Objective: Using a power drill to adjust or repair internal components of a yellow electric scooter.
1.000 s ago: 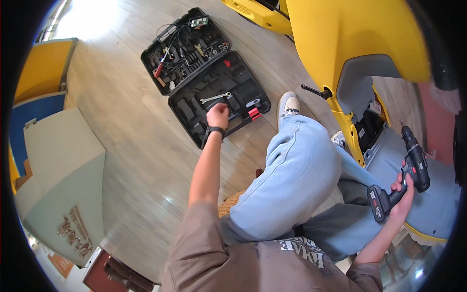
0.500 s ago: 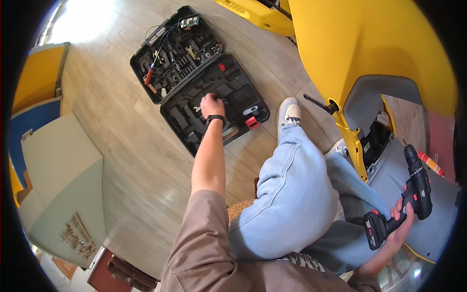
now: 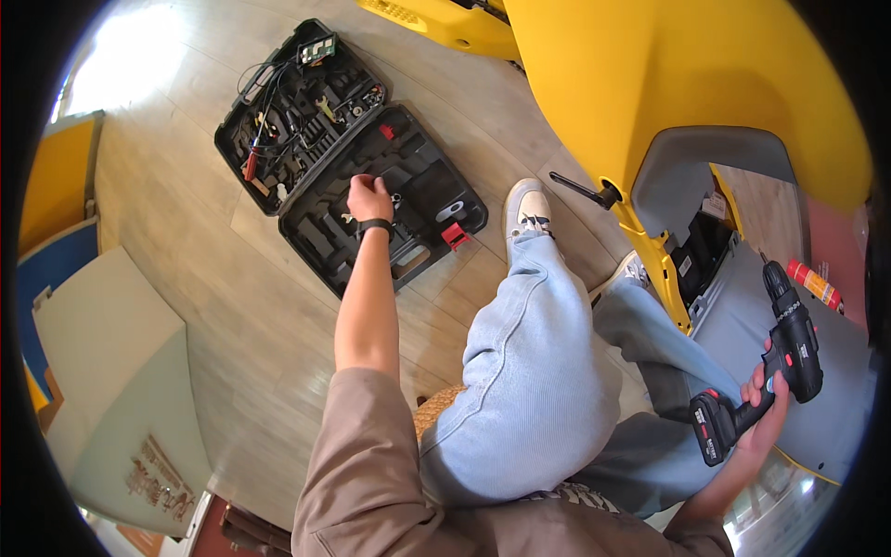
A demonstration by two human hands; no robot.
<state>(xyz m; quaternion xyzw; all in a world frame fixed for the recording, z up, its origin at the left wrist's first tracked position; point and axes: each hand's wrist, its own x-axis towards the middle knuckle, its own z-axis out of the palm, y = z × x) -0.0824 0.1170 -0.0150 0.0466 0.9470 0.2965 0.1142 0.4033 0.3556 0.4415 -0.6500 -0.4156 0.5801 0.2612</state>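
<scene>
Wooden floor (image 3: 223,306), open toolbox (image 3: 316,232), yellow cover (image 3: 603,93)

The left hand (image 3: 369,197) reaches over the toolbox, fingers curled, with a wrench (image 3: 348,218) under it, one end showing on each side; whether they grip it, I cannot tell. Beyond this hand, leftward, lies a red screwdriver (image 3: 251,165); to its right, a red block (image 3: 456,236). The right hand (image 3: 766,418) wraps a drill's (image 3: 791,357) handle. Farther beyond that hand is a red-and-yellow tube (image 3: 817,286).

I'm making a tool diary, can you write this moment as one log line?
left hand: over open black tool case, grip unclear; right hand: holding black drill; nearby: red-and-yellow cylinder
</scene>
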